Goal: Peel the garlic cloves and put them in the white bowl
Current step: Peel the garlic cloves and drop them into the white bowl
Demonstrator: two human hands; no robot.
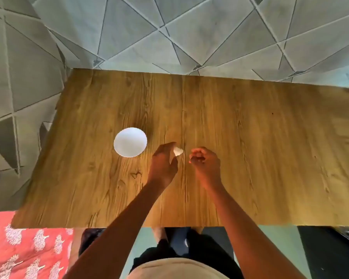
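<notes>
Brown wood-grain table bears a round white bowl, left of centre. My left hand, just right of the bowl, pinches a pale garlic clove. My right hand hovers near, fingers curled; any contents cannot be told.

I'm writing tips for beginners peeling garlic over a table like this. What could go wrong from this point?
The left hand pinches the garlic clove only at its fingertips, above bare wooden table, not over the white bowl. If it slips, it would likely land on the table or roll off. The right hand is curled beside the clove without touching it; whether it holds peel cannot be told, but loose skin could scatter on the table.
</notes>
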